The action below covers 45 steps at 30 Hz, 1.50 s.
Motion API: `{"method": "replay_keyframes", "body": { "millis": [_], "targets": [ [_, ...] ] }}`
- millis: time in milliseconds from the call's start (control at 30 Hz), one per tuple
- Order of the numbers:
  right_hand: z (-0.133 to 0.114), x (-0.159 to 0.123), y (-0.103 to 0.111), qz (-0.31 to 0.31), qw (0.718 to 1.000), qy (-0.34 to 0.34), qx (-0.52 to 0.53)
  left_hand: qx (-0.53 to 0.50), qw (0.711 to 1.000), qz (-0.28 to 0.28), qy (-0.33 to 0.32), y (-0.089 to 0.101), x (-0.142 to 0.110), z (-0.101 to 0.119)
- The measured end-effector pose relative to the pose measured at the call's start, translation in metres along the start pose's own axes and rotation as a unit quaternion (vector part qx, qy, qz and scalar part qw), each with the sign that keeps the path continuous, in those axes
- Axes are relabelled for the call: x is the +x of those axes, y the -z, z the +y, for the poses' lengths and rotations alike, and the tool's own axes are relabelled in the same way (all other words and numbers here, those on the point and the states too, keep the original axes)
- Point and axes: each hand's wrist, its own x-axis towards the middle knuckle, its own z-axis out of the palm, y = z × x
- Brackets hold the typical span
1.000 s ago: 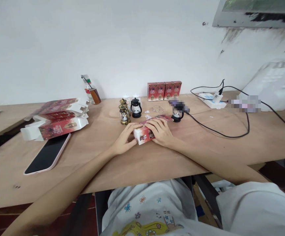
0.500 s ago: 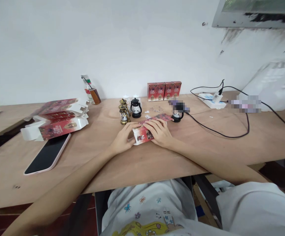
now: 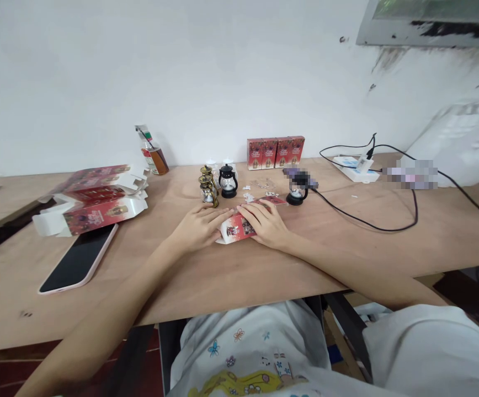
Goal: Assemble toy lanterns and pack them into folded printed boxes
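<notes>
A red printed cardboard box (image 3: 238,229) with a white end lies at the middle of the table, in front of me. My left hand (image 3: 198,227) grips its left end, fingers reaching over the top and the thumb mostly hidden. Across the box's top and right part, my right hand (image 3: 266,223) holds it with fingers close together. Just behind the hands stand gold mini lanterns (image 3: 208,187) and a black mini lantern (image 3: 228,182). Another black lantern (image 3: 296,194) stands to the right of the box. Small white pieces (image 3: 248,196) lie scattered behind it.
Flattened red cartons (image 3: 107,215) are piled at left, partly over a phone (image 3: 80,259). Against the wall stand a bottle of amber liquid (image 3: 155,158) and a row of red boxes (image 3: 276,153). Black cables (image 3: 372,227) run from a white power strip (image 3: 355,170) at right.
My left hand has turned flatter over the box's left end, its fingers now stretched towards the right hand. The box's far right part sits lower. My right hand has barely moved.
</notes>
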Motion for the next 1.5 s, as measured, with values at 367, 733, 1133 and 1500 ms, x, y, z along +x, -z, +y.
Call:
{"method": "replay_keyframes", "body": {
  "millis": [367,733,1133,1500],
  "targets": [
    [0.003,0.000,-0.001,-0.054,0.997,0.054,-0.028,0.073,0.994,-0.053,-0.055,0.007,-0.007,-0.013],
    [0.007,-0.004,-0.012,-0.138,0.980,0.134,-0.044,-0.054,0.993,-0.096,-0.033,-0.005,-0.010,-0.028],
    [0.001,-0.001,0.003,0.064,0.996,0.037,-0.046,-0.272,0.951,-0.007,0.150,-0.007,-0.009,-0.027],
    [-0.011,-0.003,0.008,0.105,0.992,-0.023,-0.072,-0.420,0.882,0.018,0.213,-0.006,-0.003,-0.002]
  ]
}}
